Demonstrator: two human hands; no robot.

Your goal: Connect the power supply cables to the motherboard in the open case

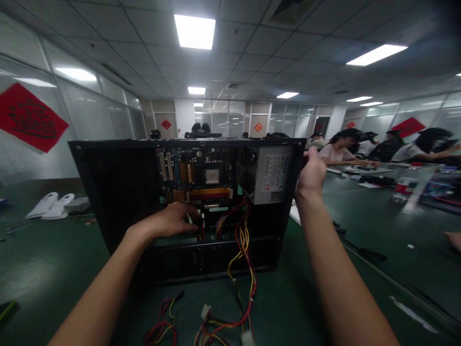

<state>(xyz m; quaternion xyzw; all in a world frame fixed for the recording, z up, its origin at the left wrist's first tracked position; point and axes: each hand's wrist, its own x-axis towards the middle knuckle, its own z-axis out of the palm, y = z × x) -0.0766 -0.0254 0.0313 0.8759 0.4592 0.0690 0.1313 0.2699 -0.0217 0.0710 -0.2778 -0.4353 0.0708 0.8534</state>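
A black computer case (126, 259) stands before me with its open side facing me. My right hand (312, 173) is closed around the upper right edge of the case, its fingertips hidden behind the panel. My left hand (178, 219) reaches inside, below the motherboard (224, 161). Its thumb and index finger curl together beside thin red and black wires (201, 233); what lies between the fingertips is too small to make out. At the upper right inside the case sits a silver power supply (271, 178). From it, a bundle of red and yellow cables (245, 240) hangs over the lower rail.
Loose cable ends with a white connector (206, 312) lie on the green table (54, 259) in front of the case. White slippers (57, 206) rest at left. A bottle (408, 181), black cables (367, 252) and seated people (344, 151) are on the right.
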